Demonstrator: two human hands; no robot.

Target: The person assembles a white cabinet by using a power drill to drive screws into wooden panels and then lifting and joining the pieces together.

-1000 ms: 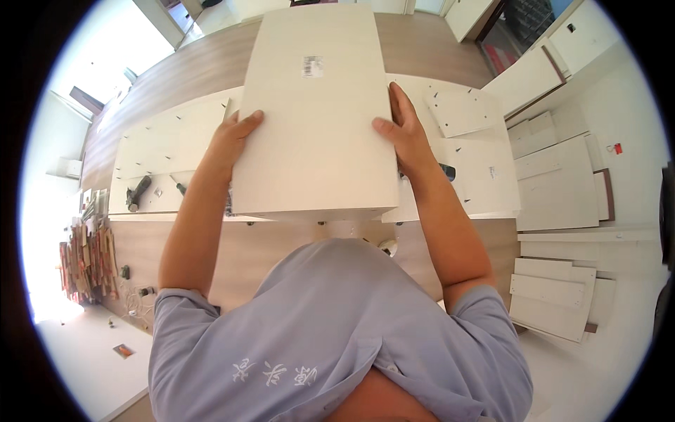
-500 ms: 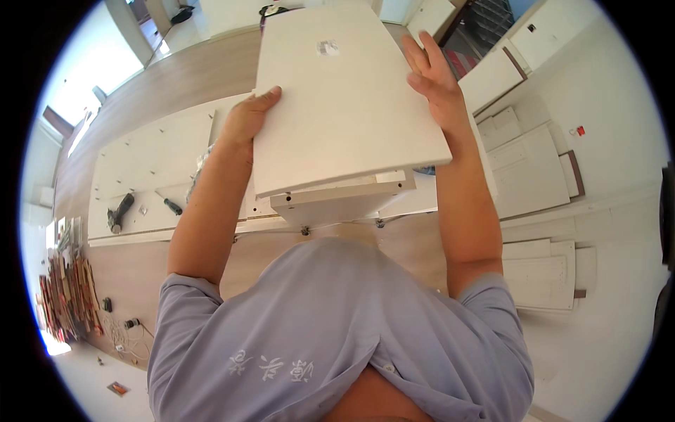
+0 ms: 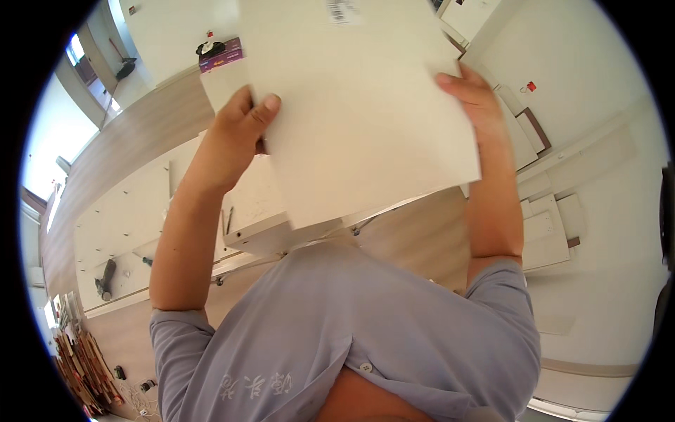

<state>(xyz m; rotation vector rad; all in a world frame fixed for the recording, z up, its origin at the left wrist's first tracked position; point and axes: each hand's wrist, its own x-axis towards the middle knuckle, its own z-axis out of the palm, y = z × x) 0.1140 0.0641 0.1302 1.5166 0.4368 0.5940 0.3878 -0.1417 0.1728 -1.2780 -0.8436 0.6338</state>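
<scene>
The white panel (image 3: pixel 369 119) is a flat, pale, smooth-faced board with straight edges, bearing a small barcode label (image 3: pixel 342 12) near the top of the view; its far end runs out of sight and its outline is slightly blurred. It is held up in front of the chest, tilted, its near-left corner overlapping in view a lower white piece (image 3: pixel 256 238) with a drilled hole. The left grip (image 3: pixel 246 126) is clamped on the panel's left edge, thumb across the face and a fingertip showing beneath. The right grip (image 3: pixel 481 105) is closed on the right edge, thumb over the face, the other fingers beyond the edge, partly hidden and blurred. So the board spans the space between both hands, its near end reaching down toward the shirt (image 3: pixel 337 302). Half a second ago the right fingers were spread open beside the edge; now the thumb lies over it. The near edge sits more askew, the label has risen to the picture's top, and the lower piece shows farther left relative to the panel.
</scene>
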